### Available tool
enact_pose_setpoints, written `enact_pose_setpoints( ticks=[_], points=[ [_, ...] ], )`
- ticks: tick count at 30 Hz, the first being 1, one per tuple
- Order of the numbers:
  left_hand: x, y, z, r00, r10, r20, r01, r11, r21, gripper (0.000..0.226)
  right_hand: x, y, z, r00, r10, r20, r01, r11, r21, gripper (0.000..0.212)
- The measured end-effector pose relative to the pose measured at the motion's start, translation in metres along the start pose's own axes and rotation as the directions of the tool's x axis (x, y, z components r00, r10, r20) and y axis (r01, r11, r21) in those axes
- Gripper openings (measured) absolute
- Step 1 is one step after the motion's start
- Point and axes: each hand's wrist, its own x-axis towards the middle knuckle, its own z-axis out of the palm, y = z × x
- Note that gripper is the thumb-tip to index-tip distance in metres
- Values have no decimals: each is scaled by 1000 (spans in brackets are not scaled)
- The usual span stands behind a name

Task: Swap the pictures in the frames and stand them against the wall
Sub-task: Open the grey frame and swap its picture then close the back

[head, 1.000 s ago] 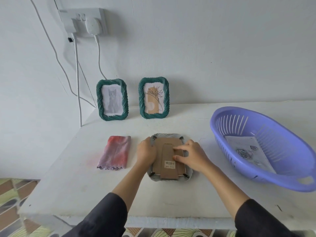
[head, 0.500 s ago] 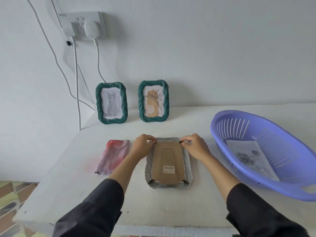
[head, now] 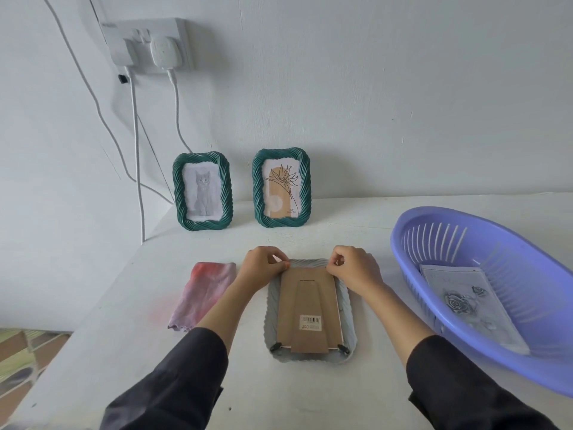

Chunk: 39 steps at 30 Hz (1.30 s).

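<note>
A pale grey frame (head: 348, 324) lies face down on the white table, its brown cardboard back (head: 308, 308) with a barcode sticker facing up. My left hand (head: 263, 268) pinches at the back's far left corner, and my right hand (head: 353, 268) pinches at the far right corner. Two black clips show at the near corners. Against the wall stand two green frames: one with a cat picture (head: 203, 195), one with a flower drawing (head: 281, 187). A rose drawing (head: 465, 302) lies in the purple basket (head: 527, 364).
A pink cloth (head: 203, 293) lies left of the grey frame. The purple basket fills the table's right side. White cables (head: 136, 156) hang from a wall socket (head: 152, 45) above the far left corner. The table's left edge drops to a patterned floor.
Both hands moved from the middle of the cardboard back up to its far corners. The frame now lies straight instead of slightly turned.
</note>
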Motion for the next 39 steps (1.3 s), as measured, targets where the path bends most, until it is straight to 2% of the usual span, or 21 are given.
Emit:
enact_pose_setpoints(
  ticks=[6, 8, 12, 17, 28, 33, 39],
  points=[
    [2, 0, 7, 999, -13, -42, 14, 1000, 23, 4, 1, -7, 5, 999, 26, -25, -26, 999, -32, 8],
    [1, -3, 9, 999, -20, -51, 18, 999, -27, 7, -2, -5, 8, 999, 21, -34, -21, 1000, -21, 8],
    [-8, -8, 14, 997, -30, -65, 20, 987, -158, 18, -11, 8, 13, 999, -8, -42, 14, 991, 131, 8],
    [-29, -16, 13, 993, -45, -107, 12, 958, -288, 15, -36, 16, 17, 993, -3, -118, 30, 975, 220, 18],
    [-87, -22, 9, 997, 19, -80, -37, 972, -230, 13, -103, 15, 21, 995, -48, -92, 73, 952, 296, 13],
    [-114, -31, 2, 992, 122, 13, -118, 976, -185, 11, -130, 19, 19, 996, -66, -56, 81, 937, 340, 13],
    [-130, -34, -4, 978, 181, 105, -160, 969, -187, 25, -145, 19, 16, 995, -101, 2, 93, 928, 361, 22]
  ],
)
